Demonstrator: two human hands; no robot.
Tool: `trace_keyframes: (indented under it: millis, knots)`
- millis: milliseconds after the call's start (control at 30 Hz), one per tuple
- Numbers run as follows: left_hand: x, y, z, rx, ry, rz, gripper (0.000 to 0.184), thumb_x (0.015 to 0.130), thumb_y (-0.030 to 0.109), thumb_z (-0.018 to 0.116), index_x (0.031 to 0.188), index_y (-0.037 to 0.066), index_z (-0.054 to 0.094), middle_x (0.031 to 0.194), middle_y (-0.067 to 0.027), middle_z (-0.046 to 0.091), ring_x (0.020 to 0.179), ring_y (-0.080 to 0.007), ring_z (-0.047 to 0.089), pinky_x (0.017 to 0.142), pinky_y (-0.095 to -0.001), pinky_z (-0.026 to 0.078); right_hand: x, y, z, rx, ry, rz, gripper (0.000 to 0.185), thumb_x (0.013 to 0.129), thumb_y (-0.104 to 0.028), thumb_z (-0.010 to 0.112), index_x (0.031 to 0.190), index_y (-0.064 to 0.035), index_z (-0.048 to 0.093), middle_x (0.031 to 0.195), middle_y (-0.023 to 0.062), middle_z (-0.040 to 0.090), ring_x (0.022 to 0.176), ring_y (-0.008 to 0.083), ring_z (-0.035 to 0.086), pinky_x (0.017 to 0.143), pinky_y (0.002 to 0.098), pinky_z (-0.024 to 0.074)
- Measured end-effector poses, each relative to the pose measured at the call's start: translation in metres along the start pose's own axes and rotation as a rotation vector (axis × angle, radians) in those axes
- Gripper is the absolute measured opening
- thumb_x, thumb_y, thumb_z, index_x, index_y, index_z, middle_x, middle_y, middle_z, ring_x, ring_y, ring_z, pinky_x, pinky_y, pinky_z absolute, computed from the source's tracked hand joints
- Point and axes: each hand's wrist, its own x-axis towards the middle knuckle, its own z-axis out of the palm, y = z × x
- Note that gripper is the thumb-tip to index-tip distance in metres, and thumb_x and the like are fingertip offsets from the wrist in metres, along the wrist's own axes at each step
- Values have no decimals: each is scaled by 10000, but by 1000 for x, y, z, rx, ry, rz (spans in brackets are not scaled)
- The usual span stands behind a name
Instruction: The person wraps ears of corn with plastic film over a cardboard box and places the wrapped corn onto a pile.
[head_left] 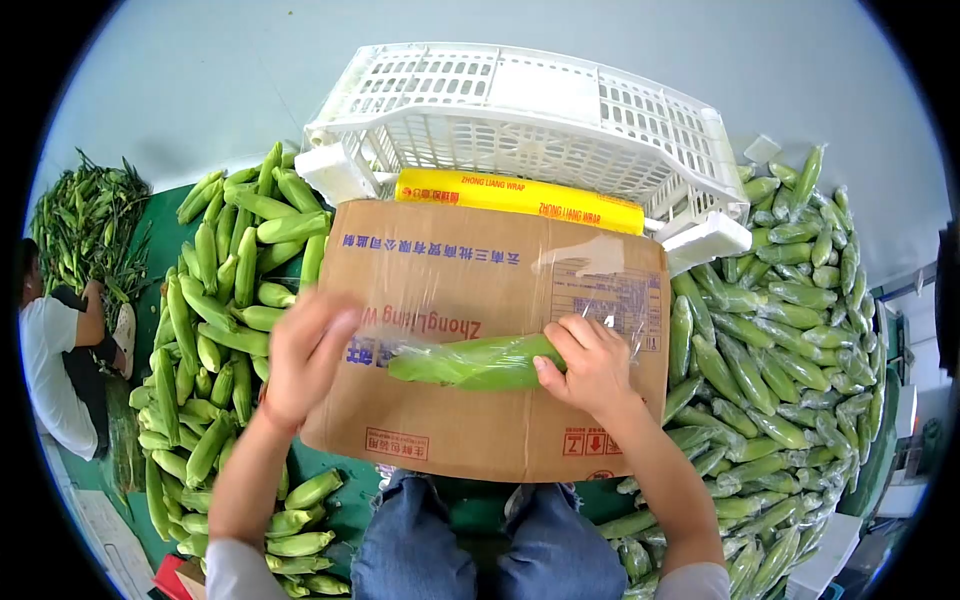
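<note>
Right hand (590,365): closed over one end of the corn, thumb on the near side, fingers on the far side.
Left hand (315,355): raised near the other end of the corn, apart from it; blurred, so I cannot tell how wide its fingers stand or whether they hold film.
Corn (465,364): one green ear, lying crosswise between the hands, over the cardboard.
Film (505,350): clear, wrinkled and shiny over the ear.
Cardboard (400,405): printed brown sheet beneath the corn and hands, above the knees.
Roll (520,200): yellow, marked "ZHONG LIANG WRAP", beyond the hands along the cardboard's far edge.
Crate (540,140): white, slotted, just beyond the roll.
Left pile (215,330): green ears without visible film, outward of the left hand.
Right pile (780,370): ears in shiny film, outward of the right hand.
Co-worker (60,350): a person in a light top at the far left, one arm by a leafy heap (90,225).
</note>
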Motion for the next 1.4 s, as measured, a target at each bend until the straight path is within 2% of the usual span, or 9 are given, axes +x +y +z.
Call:
trace_keyframes:
  millis: [167, 300, 500, 667, 1000, 1133, 1233, 1367, 1400]
  knots:
    - [79, 0, 108, 365, -823, 390, 129, 831, 128, 585, 800, 21, 651, 706, -191, 627, 730, -368, 633, 658, -437, 508, 6, 2, -2, -27, -46, 12, 287, 787, -363, 672, 815, -80, 629, 824, 49, 600, 629, 241, 619, 546, 359, 502]
    - [22, 80, 73, 364, -984, -46, 368, 872, 275, 593, 1149, 34, 575, 824, -221, 660, 868, -381, 666, 757, -490, 527, 16, -38, -41, -45, -737, 375, 337, 903, -386, 582, 898, -54, 638, 911, 122, 658, 709, 330, 661, 589, 420, 523]
    - [-44, 60, 81, 413, -583, 228, 816, 849, 531, 574, 1458, 34, 355, 1495, -221, 341, 1398, -369, 310, 1151, -587, 124, -7, -57, -51, 142, -677, 382, 440, 931, -483, 535, 1093, -74, 550, 955, 150, 656, 709, 352, 683, 572, 445, 544]
    - [90, -12, 106, 543, -342, 348, 667, 863, 247, 625, 1426, -5, 370, 1492, -213, 344, 1398, -335, 315, 1138, -446, 282, 14, -32, -14, -13, -277, -153, 725, 718, -467, 743, 1306, -112, 509, 1326, 125, 506, 1246, 322, 462, 1044, 517, 370]
    - [143, -13, 120, 451, -864, 418, 691, 804, 129, 676, 1409, -22, 379, 1508, -174, 339, 1379, -306, 354, 1150, -346, 307, 39, -30, -17, 154, -652, -166, 594, 683, -533, 734, 1016, -67, 579, 820, 135, 622, 723, 326, 648, 605, 444, 519]
    - [134, -29, 125, 287, -683, 430, 638, 811, 141, 666, 1388, 14, 426, 1471, -192, 382, 1348, -347, 389, 1121, -373, 347, -25, -58, -84, 496, -1369, 201, 674, 756, -662, 635, 1216, -174, 566, 940, 241, 667, 870, 426, 660, 788, 505, 522]
    - [79, 17, 113, 11, -298, 475, 556, 823, 153, 650, 1358, 93, 510, 1466, -176, 409, 1364, -350, 384, 1119, -442, 337, -88, -53, -95, 817, -702, 682, 693, 872, -595, 561, 1326, -78, 475, 1002, 205, 672, 872, 376, 686, 779, 462, 548]
    - [19, 54, 121, -131, -260, 761, 509, 862, 255, 608, 1354, 150, 523, 1389, -135, 518, 1386, -338, 372, 1138, -496, 280, -56, -58, -86, 1902, -765, 1508, 776, 922, -583, 491, 1448, -44, 308, 971, 259, 621, 734, 337, 667, 629, 405, 563]
    - [22, 58, 125, -516, -93, 480, 528, 858, 232, 599, 1370, 157, 493, 1301, -135, 555, 1309, -326, 441, 1092, -498, 333, -46, -65, -79, 2304, -704, 1462, 771, 936, -627, 377, 1465, -73, 292, 875, 224, 607, 648, 315, 640, 548, 377, 547]
